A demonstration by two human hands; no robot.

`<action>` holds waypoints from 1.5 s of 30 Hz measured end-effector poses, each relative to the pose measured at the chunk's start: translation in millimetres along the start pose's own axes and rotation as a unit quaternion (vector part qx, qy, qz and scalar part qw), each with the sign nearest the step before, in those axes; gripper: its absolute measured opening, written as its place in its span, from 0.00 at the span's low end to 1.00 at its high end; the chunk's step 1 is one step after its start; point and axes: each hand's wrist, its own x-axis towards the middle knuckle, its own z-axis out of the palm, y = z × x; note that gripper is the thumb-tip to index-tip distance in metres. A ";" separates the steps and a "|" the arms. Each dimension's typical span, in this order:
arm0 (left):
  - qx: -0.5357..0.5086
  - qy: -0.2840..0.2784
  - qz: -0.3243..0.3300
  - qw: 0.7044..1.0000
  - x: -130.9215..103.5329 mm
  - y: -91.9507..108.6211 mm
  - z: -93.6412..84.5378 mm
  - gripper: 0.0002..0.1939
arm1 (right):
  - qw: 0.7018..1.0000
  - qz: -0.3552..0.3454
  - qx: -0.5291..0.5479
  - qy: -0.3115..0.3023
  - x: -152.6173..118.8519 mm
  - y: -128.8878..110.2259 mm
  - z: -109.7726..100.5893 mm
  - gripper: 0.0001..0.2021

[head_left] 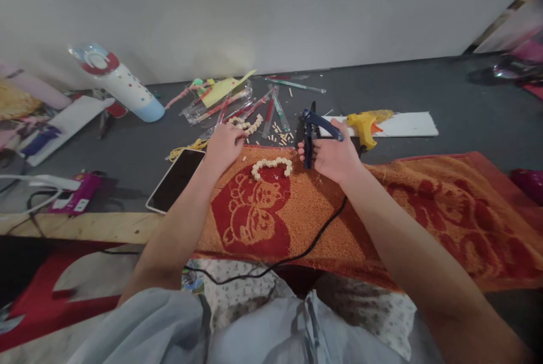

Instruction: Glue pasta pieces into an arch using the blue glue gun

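Note:
My left hand [225, 146] has its fingers bent together at the near edge of a cream, knobbly bead-like strip [254, 125]; whatever is between the fingertips is hidden. In my right hand [335, 155] is a pair of dark blue-handled pliers [324, 125], held with the handles spread and the palm turned partly up. A second cream knobbly piece, a curved strip [271, 164], lies on the orange and red towel [322, 211] between my hands. Small cream sticks [283, 137] are scattered just beyond the towel's far edge.
A yellow glue gun [363, 128] rests by a white board [409, 125], right of my right hand. A phone [176, 181] lies beside my left forearm. Plastic-wrapped sticks [271, 109] are at the back. A black cable [292, 259] crosses the towel. A white-and-blue cylinder [127, 88] leans back left.

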 end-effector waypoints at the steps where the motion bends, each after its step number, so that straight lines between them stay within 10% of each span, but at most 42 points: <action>1: 0.003 -0.011 0.005 1.000 0.4 -0.8 1.1 0.14 | 1.000 -0.002 -0.001 -0.001 0.0 0.2 -0.2 0.30; 36: -0.098 0.024 -0.034 0.994 3.4 9.8 8.8 0.06 | 1.000 -0.003 0.011 0.012 -3.4 -1.4 3.2 0.33; 39: -0.265 0.067 -0.041 0.961 2.2 14.3 6.8 0.10 | 1.000 -0.006 0.002 0.004 -3.1 -1.6 2.6 0.33; 45: -0.592 0.016 -0.054 0.804 -2.1 25.6 -2.7 0.20 | 0.999 0.015 0.034 0.036 -5.2 -3.5 7.6 0.29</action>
